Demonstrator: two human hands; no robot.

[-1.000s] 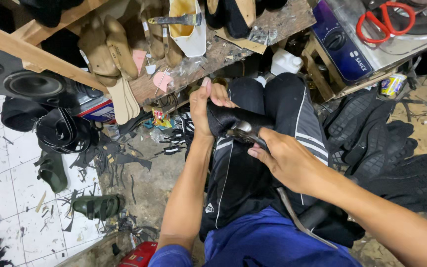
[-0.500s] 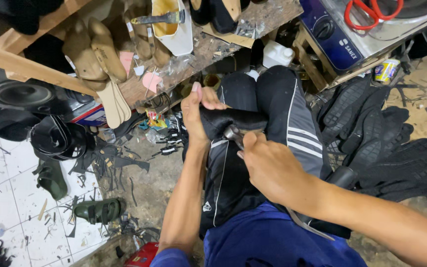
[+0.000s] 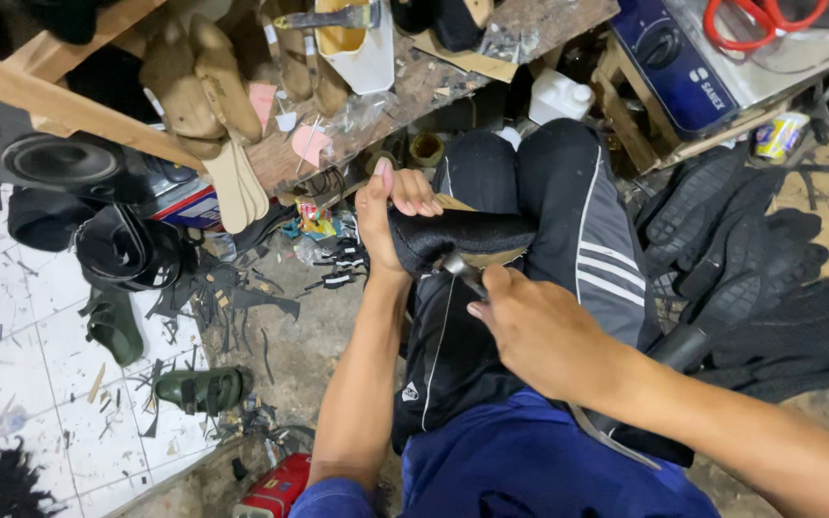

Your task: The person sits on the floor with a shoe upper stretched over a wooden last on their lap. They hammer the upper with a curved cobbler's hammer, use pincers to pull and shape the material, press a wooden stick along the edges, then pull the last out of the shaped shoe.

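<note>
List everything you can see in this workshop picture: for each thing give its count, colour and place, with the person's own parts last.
black shoe upper: one, black, on the knees
hammer: one, metal head, against the upper
wooden shoe lasts: several, tan, upper left bench
scissors: one, red handles, top right
green sandals: two, green, left floor
black soles: a pile, black, right floor
left hand: grips the upper
right hand: holds the hammer
</note>
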